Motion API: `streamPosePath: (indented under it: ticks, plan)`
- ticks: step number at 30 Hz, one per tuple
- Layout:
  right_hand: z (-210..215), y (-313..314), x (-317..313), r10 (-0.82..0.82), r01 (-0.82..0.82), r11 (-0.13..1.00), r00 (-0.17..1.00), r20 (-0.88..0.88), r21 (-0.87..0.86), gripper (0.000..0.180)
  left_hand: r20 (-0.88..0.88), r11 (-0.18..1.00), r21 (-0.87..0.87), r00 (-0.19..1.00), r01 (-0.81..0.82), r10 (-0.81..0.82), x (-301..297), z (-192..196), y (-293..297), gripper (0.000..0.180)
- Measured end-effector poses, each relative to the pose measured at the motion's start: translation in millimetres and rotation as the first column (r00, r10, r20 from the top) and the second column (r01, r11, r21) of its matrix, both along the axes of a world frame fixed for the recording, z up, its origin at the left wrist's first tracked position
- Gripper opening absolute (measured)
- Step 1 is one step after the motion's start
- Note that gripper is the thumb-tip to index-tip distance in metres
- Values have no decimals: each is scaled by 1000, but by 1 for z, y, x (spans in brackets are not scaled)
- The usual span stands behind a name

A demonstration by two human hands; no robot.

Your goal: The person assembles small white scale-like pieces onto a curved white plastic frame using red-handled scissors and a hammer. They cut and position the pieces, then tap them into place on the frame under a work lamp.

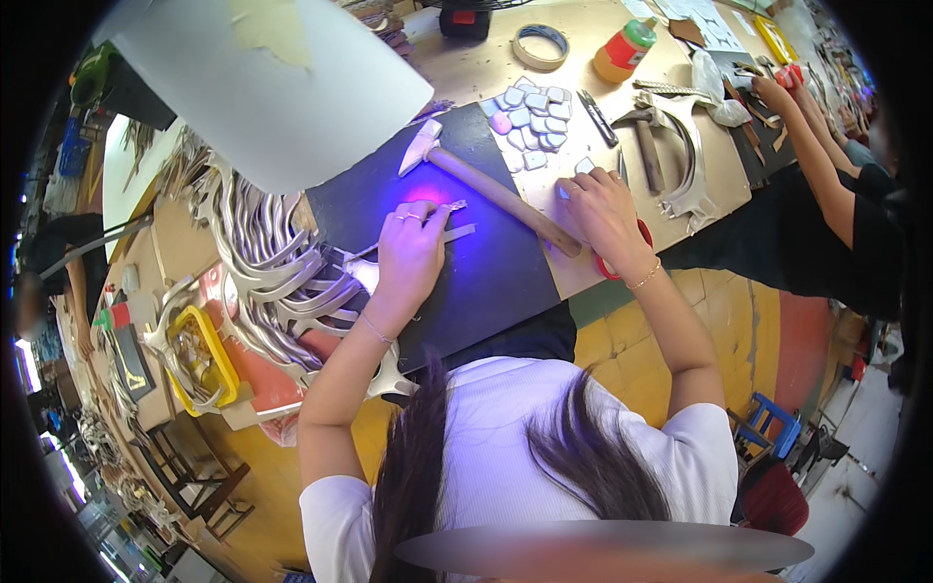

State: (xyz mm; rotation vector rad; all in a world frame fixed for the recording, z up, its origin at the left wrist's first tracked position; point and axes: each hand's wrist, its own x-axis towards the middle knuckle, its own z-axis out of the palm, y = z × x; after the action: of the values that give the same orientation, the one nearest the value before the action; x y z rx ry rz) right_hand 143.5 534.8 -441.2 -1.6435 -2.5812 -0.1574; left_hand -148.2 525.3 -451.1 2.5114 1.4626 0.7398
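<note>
Over the dark mat (505, 264), my left hand (413, 251) is closed, thumb and fingers pinching a small shiny silvery piece (456, 206) in violet light. A flat metal strip (459, 233) lies beside that hand. My right hand (604, 216) rests to the right on a light board, fingers curled down; what they hold, if anything, is too small to make out. By its fingertips sits a small grey tile (584, 166). Red-handled scissors (606, 266) lie partly under the right wrist. Between my hands, a wooden-handled hammer (501, 190) lies slanting across the mat.
Curved silvery metal pieces (277, 267) are heaped at left, near a yellow tray (225, 358). A large white shade (282, 107) hangs over the far left. Grey tiles (533, 115), a tape roll (540, 47), a bottle (622, 53) and another hammer (648, 155) lie beyond. Another person's arm (812, 146) works at right.
</note>
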Motion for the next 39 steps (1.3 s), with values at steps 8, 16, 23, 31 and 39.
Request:
streamPosePath:
  ticks: [8, 16, 23, 31, 39]
  plan:
    - [-4, 3, -1, 39, -41, 998, 999, 35, 52, 27, 31, 997, -70, 999, -12, 14, 5, 6, -8, 27]
    - [15, 3, -6, -239, 173, 970, 798, -553, -170, 18, 16, 994, -102, 999, -27, 28, 6, -3, -10, 32]
    - [26, -42, -57, -470, -2, 856, 417, -778, -518, 14, 77, 995, -98, 996, -27, 35, 2, -7, -14, 26]
    - [12, -57, -87, -379, -68, 818, 684, -623, -572, 50, 123, 987, -163, 992, -16, 37, 2, -8, -11, 24]
    - [14, -45, -94, -247, -167, 827, 750, -613, -537, 54, 122, 987, -163, 992, 15, 5, -3, -7, -9, 25]
